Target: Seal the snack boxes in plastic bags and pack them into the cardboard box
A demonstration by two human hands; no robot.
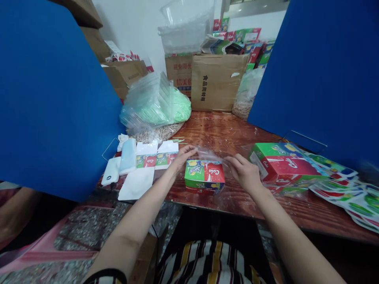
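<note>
A small green and red carton [204, 175] printed "Sprite" and "Cola" stands on the brown wooden table [225, 134], inside a clear plastic bag [209, 154]. My left hand [183, 156] pinches the bag's open edge at the carton's far left. My right hand [244, 171] pinches the same edge at the carton's right. Both hands have fingers closed on the plastic film.
Flat unfolded cartons [156, 157] and a white device [111, 171] lie at the left. A bigger red and green box [281, 163] and several flat printed blanks [346, 189] sit at the right. Bags of plastic [154, 104], cardboard boxes [217, 81] and blue panels [47, 102] ring the table.
</note>
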